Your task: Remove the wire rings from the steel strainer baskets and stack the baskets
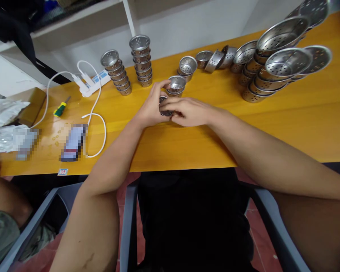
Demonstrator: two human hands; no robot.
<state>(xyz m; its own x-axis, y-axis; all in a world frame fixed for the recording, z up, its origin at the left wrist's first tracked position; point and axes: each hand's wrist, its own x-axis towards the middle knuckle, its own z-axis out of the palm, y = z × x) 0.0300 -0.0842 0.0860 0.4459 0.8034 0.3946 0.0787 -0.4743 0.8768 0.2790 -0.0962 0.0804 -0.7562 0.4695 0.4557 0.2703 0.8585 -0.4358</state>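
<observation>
A small perforated metal cup (166, 112) is between my hands near the middle of the table, mostly covered by fingers. My left hand (150, 109) curls round its left side, with a forefinger stretched towards the cup behind. My right hand (192, 112) comes in from the right, fingers bent over the cup's mouth and gripping it. Just behind stands another perforated cup (176, 84), touching or nearly touching my left fingertips. Beyond it is a further short stack of cups (187, 67).
Two tall cup stacks (120, 77) (143, 64) stand at the back left. Tilted cups (214, 61) and larger leaning stacks (268, 81) fill the back right. Leftward lie a power strip (95, 84), white cable (105, 132), screwdriver (61, 108) and phone (73, 143). Another person's leg (8, 196) shows lower left.
</observation>
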